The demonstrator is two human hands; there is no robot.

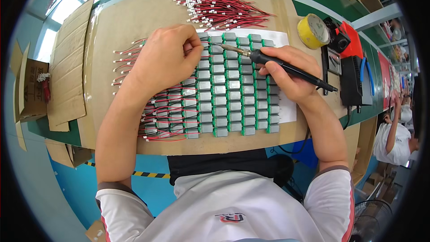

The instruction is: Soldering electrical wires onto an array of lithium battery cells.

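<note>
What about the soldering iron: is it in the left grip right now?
No, the right grip holds the soldering iron, its metal shaft reaching over the upper rows of grey-and-green blocks.

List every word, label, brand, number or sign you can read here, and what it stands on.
Shirt: dark-and-red emblem on the chest; the line of lettering under it is too small to read.
Brown carton at the left: dark printed characters, too small and warped to quote reliably.
Floor strip: black-and-yellow stripes, no words visible.
Grey blocks on the table: no readable marking.
</note>
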